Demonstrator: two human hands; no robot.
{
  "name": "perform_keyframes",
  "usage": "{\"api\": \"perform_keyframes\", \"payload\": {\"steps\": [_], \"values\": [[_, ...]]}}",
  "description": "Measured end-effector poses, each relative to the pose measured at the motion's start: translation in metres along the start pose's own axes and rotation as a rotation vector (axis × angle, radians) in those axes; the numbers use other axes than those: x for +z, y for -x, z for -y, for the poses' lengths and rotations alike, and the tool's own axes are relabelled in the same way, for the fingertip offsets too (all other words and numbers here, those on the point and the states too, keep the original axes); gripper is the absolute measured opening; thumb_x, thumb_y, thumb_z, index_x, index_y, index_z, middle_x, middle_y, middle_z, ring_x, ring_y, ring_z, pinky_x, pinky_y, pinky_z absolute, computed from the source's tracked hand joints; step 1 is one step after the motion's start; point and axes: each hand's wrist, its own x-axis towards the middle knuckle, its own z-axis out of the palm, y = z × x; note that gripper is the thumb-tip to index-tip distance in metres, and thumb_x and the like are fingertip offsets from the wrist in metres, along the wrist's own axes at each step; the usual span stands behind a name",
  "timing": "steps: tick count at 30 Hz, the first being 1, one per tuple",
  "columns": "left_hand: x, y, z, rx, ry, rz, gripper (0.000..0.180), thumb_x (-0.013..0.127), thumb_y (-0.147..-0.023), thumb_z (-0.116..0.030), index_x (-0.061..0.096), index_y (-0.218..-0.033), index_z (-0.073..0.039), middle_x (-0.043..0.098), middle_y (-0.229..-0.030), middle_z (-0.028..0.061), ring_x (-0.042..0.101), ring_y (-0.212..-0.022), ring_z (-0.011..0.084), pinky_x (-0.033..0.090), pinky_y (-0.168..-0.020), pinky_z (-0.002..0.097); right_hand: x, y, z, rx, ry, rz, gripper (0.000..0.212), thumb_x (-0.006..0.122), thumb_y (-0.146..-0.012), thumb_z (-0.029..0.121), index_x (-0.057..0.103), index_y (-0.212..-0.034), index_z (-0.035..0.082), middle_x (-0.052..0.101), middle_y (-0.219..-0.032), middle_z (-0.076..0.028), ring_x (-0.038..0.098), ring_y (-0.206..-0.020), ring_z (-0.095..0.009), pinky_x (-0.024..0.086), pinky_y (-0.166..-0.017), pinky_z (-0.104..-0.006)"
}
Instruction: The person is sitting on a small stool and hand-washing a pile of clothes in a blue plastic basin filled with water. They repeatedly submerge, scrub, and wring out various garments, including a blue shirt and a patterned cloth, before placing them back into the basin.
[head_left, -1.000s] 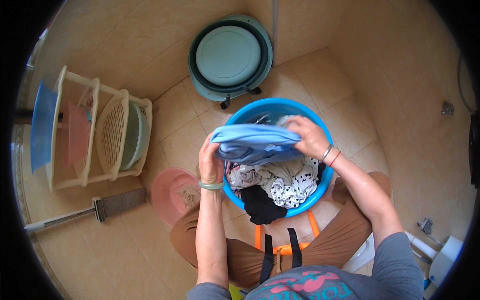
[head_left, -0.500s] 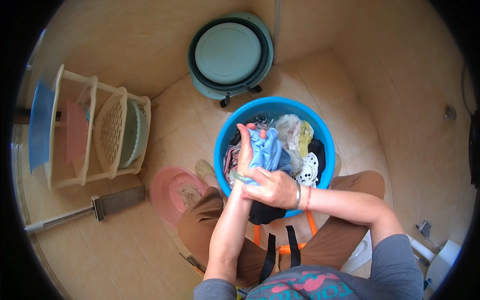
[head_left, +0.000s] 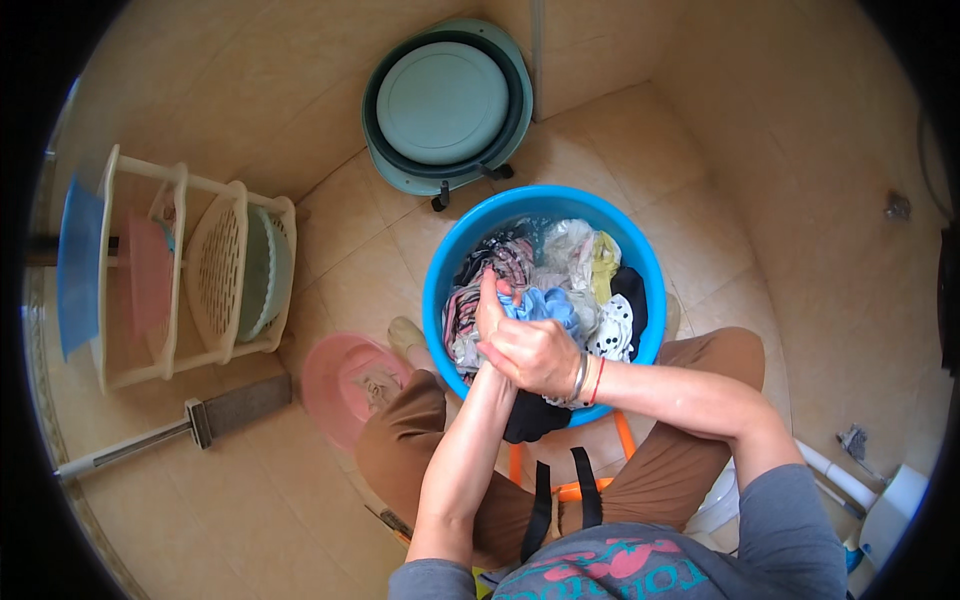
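A round blue basin (head_left: 656, 300) between my knees holds water and a heap of wet clothes. My left hand (head_left: 491, 310), thumb upward, has its fingers curled on a light blue cloth (head_left: 550, 307). Across the left wrist, my right hand (head_left: 540, 356) is closed, with the same cloth bunched under and beside it; its fingertips are partly hidden. Around the hands lie a striped pink and black garment (head_left: 462, 312), a black-dotted white cloth (head_left: 612, 328), a yellow cloth (head_left: 605, 260) and a black cloth (head_left: 630, 290). Another black cloth (head_left: 533, 418) hangs over the near rim.
At left, a pink basin (head_left: 322, 420) with a pale cloth sits by my foot, near a flat mop (head_left: 240, 408) and a cream rack (head_left: 190, 360) of basins. A folded green basin (head_left: 443, 105) leans on the far wall. An orange stool frame (head_left: 625, 435) shows below the blue basin.
The blue cloth has dropped lower, from upright against my left palm down among the clothes. My right hand has slid slightly over the left wrist. The view has shifted a little.
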Motion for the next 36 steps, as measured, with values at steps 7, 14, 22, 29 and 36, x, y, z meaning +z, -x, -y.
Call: {"api": "perform_keyframes", "payload": {"steps": [7, 14, 22, 29, 36], "values": [[0.042, 0.032, 0.021, -0.088, 0.307, -0.07, 0.025, 0.052, -0.094, -0.034, 0.054, -0.081, -0.013, 0.057, -0.076, -0.0009, 0.056, -0.071, 0.0107, 0.047, -0.062, 0.027, -0.004, -0.002, -0.08, 0.378, 0.147, 0.02, 0.019, 0.054, -0.089, 0.019, 0.059, -0.076, 0.006, 0.062, -0.072, -0.014, 0.063, -0.063, -0.031, 0.05, -0.051, -0.0395], [0.036, 0.01, -0.004, -0.083, 0.098, -0.221, 0.022, 0.05, -0.095, -0.038, 0.056, -0.092, -0.016, 0.054, -0.08, -0.0007, 0.052, -0.069, 0.0145, 0.043, -0.062, 0.0285, -0.012, 0.006, -0.006, -0.119, -0.036, 0.001, 0.008, 0.062, -0.08, 0.011, 0.059, -0.083, 0.004, 0.054, -0.069, -0.008, 0.06, -0.058, -0.021, 0.05, -0.048, -0.0327], [0.052, 0.025, 0.028, -0.162, 0.295, -0.189, 0.018, 0.054, -0.092, -0.029, 0.053, -0.083, -0.014, 0.054, -0.075, -0.0012, 0.054, -0.069, 0.0129, 0.046, -0.064, 0.028, -0.002, 0.011, -0.101, 0.244, 0.223, 0.09, 0.016, 0.054, -0.088, 0.02, 0.061, -0.083, 0.006, 0.061, -0.074, -0.014, 0.063, -0.059, -0.03, 0.052, -0.053, -0.0419], [0.009, 0.019, 0.007, -0.003, 0.49, -0.046, 0.027, 0.061, -0.089, -0.038, 0.049, -0.077, -0.017, 0.046, -0.065, -0.0041, 0.047, -0.062, 0.0108, 0.039, -0.056, 0.0265, 0.023, -0.002, -0.042, -0.038, 0.106, 0.071, 0.011, 0.056, -0.082, 0.014, 0.059, -0.087, 0.004, 0.061, -0.078, -0.014, 0.063, -0.064, -0.027, 0.051, -0.05, -0.0349], [0.028, 0.037, -0.03, -0.06, -0.025, -0.054, 0.034, 0.052, -0.096, -0.042, 0.058, -0.08, -0.011, 0.062, -0.078, 0.0016, 0.058, -0.074, 0.0149, 0.047, -0.075, 0.0309, -0.033, -0.002, -0.117, 0.687, 0.153, 0.169, 0.05, 0.044, -0.096, 0.045, 0.065, -0.076, 0.005, 0.063, -0.072, -0.02, 0.061, -0.073, -0.04, 0.047, -0.061, -0.0486]]}}
